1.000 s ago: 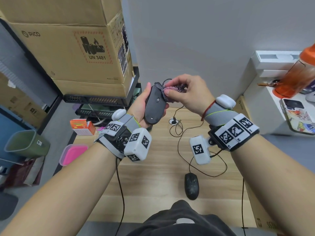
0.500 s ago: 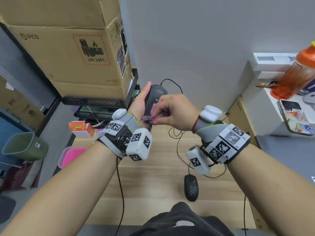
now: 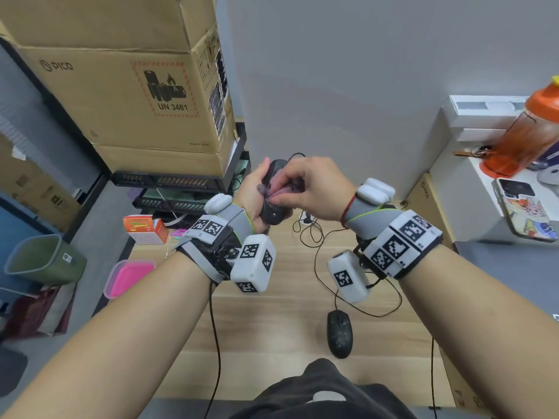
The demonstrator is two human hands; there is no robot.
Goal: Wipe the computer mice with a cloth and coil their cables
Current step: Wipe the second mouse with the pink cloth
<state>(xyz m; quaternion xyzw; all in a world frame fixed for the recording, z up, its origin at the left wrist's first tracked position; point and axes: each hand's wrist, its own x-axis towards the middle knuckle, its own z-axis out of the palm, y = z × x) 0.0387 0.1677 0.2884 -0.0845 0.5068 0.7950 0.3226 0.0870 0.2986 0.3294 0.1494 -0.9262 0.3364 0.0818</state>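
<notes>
Left grip: left hand curled round a black plastic computer mouse, held upright above the counter, fingers behind, thumb side hidden.
Right grip: right hand pinching a small purple-grey cloth between thumb and fingertips, pressed against the held mouse's face.
Cable of held mouse: thin black cord leaving the top of the mouse, hanging behind the right hand, loose loops on the wood below.
Second mouse: black speckled computer mouse lying flat on the counter, near its front edge, well apart from both hands; its cord running up under the right wrist.
Counter: light wooden top.
Left side: pink lidded plastic tub at the counter's left edge; orange-and-white carton behind it; stacked brown cardboard boxes; green waste bin on the floor.
Right side: orange drinks bottle on a white shelf.
</notes>
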